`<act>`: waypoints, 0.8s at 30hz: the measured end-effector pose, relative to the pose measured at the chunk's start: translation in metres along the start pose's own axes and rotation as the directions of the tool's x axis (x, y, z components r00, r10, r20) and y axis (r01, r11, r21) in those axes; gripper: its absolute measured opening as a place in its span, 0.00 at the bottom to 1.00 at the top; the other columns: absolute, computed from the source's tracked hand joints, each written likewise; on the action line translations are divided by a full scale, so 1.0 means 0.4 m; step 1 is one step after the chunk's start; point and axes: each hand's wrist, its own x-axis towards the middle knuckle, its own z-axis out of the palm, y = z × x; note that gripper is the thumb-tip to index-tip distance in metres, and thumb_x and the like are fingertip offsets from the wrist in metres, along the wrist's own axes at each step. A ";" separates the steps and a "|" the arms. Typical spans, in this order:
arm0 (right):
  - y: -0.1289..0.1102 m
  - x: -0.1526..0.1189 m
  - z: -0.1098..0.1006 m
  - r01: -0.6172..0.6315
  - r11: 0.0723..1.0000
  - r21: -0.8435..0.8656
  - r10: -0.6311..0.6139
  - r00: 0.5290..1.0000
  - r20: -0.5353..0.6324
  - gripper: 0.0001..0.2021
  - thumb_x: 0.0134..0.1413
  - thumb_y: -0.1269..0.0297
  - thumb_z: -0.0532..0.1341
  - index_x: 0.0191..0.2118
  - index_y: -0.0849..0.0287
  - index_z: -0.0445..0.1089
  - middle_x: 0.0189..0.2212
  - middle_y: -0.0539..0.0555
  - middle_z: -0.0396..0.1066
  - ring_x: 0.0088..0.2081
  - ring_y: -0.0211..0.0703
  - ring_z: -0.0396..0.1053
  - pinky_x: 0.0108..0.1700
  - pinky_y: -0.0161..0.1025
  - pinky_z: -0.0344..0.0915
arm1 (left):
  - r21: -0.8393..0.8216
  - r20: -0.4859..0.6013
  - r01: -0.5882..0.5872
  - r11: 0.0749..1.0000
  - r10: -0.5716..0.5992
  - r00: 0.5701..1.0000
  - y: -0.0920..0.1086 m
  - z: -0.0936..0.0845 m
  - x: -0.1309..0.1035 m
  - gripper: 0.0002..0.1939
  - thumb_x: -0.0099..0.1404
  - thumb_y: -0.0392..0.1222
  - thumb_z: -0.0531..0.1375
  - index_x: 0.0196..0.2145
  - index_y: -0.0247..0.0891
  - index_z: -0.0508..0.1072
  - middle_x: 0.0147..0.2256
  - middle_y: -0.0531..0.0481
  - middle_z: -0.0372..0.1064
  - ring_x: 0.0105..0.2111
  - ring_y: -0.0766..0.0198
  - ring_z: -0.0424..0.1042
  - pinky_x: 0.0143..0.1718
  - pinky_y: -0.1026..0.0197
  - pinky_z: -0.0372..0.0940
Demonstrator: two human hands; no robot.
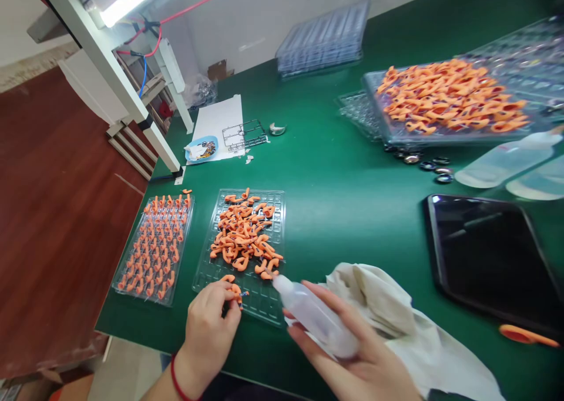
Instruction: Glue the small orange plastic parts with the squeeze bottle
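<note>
My left hand (pixel 211 324) pinches a small orange curved piece (pixel 235 292) over the near edge of a clear tray (pixel 268 304). A heap of orange pieces (pixel 242 233) lies on that tray. Wrapped in my right hand (pixel 352 342) is a translucent squeeze bottle (pixel 317 319), tilted with its tip pointing up and left, close to the heap's near right side. To the left, another clear tray (pixel 170 298) holds orange pieces standing in rows.
A cream cloth (pixel 374 301) lies beside my right hand, with a black phone (pixel 493 254) farther right. Behind are a tray heaped with orange pieces (pixel 453 95), two bottles, stacked clear trays (pixel 324 37), a blue dish (pixel 202 149) and a white metal post (pixel 114 84).
</note>
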 end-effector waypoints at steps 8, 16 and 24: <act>-0.016 0.081 0.110 0.066 0.997 0.044 -0.068 0.997 0.046 0.19 0.59 0.66 0.61 0.56 0.52 0.67 0.51 0.56 0.73 0.52 0.51 0.72 0.53 0.46 0.70 | 0.000 -0.017 -0.005 1.000 0.005 1.000 0.006 0.013 -0.009 0.09 0.66 0.28 0.54 0.33 0.40 0.68 0.33 0.49 0.77 0.33 0.60 0.79 0.34 0.60 0.76; -0.018 0.070 0.085 0.039 0.996 0.084 -0.041 0.999 0.026 0.16 0.60 0.63 0.63 0.54 0.49 0.68 0.47 0.53 0.75 0.44 0.47 0.76 0.48 0.41 0.73 | -0.045 0.016 -0.041 0.998 0.042 0.999 0.036 -0.007 -0.001 0.08 0.70 0.31 0.55 0.40 0.41 0.72 0.37 0.48 0.77 0.36 0.60 0.78 0.41 0.59 0.74; -0.052 0.034 0.029 -0.027 0.981 0.191 0.018 0.999 0.047 0.16 0.56 0.62 0.68 0.50 0.46 0.70 0.41 0.48 0.78 0.36 0.41 0.79 0.38 0.29 0.75 | -0.167 -0.046 -0.117 0.979 0.111 0.993 0.083 -0.040 -0.005 0.06 0.68 0.33 0.61 0.42 0.40 0.74 0.37 0.47 0.77 0.35 0.62 0.77 0.37 0.61 0.73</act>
